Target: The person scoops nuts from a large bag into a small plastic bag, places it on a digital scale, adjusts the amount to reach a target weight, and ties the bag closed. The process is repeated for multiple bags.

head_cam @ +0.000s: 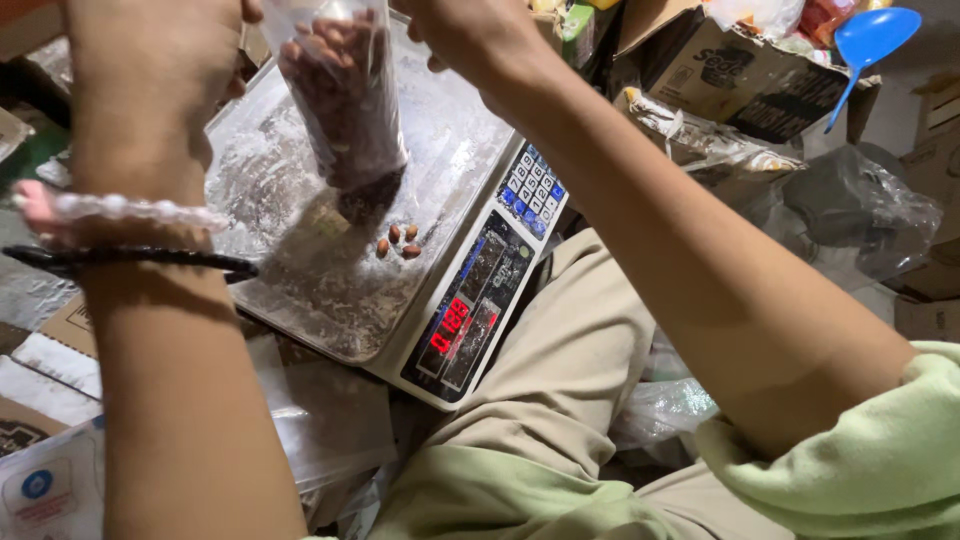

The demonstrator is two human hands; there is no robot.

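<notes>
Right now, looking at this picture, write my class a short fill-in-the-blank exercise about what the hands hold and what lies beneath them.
1. Both hands, the left hand and the right hand, hold up a clear plastic bag filled with ____.
2. The bag hangs above the metal tray of a weighing ____.
3. On the tray lie ____ loose nuts.
4. The display shows digits lit in ____.

Missing words: nuts; scale; four; red
</notes>
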